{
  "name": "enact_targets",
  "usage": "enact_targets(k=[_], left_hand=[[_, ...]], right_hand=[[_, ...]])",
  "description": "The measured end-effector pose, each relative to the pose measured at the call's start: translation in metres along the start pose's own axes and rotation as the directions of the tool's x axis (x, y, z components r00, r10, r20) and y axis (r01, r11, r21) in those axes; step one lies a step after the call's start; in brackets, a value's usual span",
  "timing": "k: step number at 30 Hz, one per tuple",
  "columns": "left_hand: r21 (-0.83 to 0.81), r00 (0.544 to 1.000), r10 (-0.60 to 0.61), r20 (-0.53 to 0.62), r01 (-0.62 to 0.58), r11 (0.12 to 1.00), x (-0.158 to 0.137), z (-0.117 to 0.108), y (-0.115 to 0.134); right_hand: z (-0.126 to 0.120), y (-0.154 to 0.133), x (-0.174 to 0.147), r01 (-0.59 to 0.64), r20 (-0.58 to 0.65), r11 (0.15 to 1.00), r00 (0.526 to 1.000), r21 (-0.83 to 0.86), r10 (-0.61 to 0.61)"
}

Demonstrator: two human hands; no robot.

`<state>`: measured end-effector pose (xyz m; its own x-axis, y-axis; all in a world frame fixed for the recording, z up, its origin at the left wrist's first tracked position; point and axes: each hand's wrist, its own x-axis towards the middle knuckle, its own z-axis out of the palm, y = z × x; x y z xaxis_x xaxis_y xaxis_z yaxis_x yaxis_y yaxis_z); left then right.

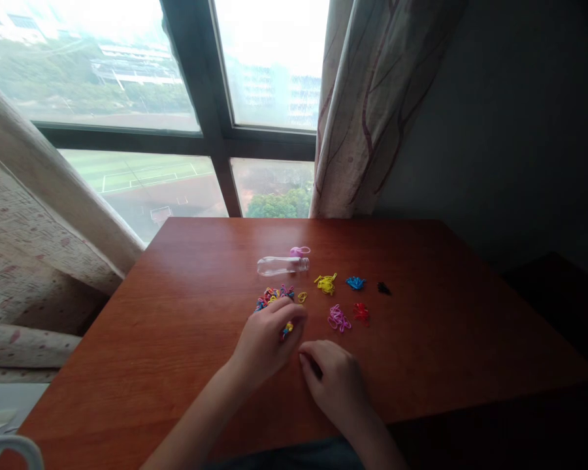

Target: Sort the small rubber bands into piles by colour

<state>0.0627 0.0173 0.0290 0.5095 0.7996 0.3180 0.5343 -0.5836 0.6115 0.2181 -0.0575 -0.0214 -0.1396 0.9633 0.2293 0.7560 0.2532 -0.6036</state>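
Red-brown wood, head view: a table (421, 372) below a window (218, 140), w/ small bands on it, prob. rubber. The mixed-colour pile (274, 294) sits approx. mid-table, directly beyond & partly behind the L hand (279, 329), which hides its near side. The L hand is clearly nearer; the R hand (336, 375) is lower & to the right, apart from the pile. The pile is a rough heap w/ no clear long axis.

L fingers: curled down, w/ yellow & blue bits showing beneath; can't tell if they grip any. R fingers: bent inward, thumb close to index; can't tell if they hold anything.

Counts: 1 mixed pile; 1 loose yellow band (302, 297) just right of it; 5 single-colour heaps farther right, 1 ea.: yellow heap (326, 284), blue heap (355, 282), black heap (383, 288), pink-purple heap (340, 318), red heap (361, 314). Bands per heap too tangled to count. Also 1 clear bottle (278, 266) on its side beyond the pile, long axis left-right, neck right; 1 pink looped piece (300, 250) just behind the neck.
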Motion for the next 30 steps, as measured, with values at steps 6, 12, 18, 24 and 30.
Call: enact_targets(k=[6, 12, 18, 24, 30], left_hand=[[-0.097, 0.988, -0.099, -0.116, 0.088, 0.991, -0.065, -0.008, -0.017], [-0.059, 0.981, -0.129, -0.146, 0.121, 0.991, -0.085, -0.001, -0.023], [-0.016, 0.975, -0.206, -0.079, 0.206, 0.979, -0.084, -0.001, -0.02], [-0.005, 0.972, -0.228, -0.047, 0.228, 0.974, -0.084, -0.001, -0.019], [0.014, 0.974, -0.221, -0.048, 0.222, 0.975, -0.084, -0.001, -0.02]], right_hand=[[0.003, 0.0, 0.004, -0.042, -0.012, 0.999, 0.999, 0.01, 0.042], [0.007, -0.004, 0.014, -0.045, -0.02, 0.999, 0.999, -0.002, 0.045], [0.008, -0.004, 0.013, -0.009, -0.022, 1.0, 1.0, -0.023, 0.009], [0.008, -0.005, 0.008, 0.005, -0.035, 0.998, 0.999, 0.07, -0.002], [0.006, -0.006, 0.007, -0.055, -0.062, 0.975, 0.996, 0.215, 0.07]])
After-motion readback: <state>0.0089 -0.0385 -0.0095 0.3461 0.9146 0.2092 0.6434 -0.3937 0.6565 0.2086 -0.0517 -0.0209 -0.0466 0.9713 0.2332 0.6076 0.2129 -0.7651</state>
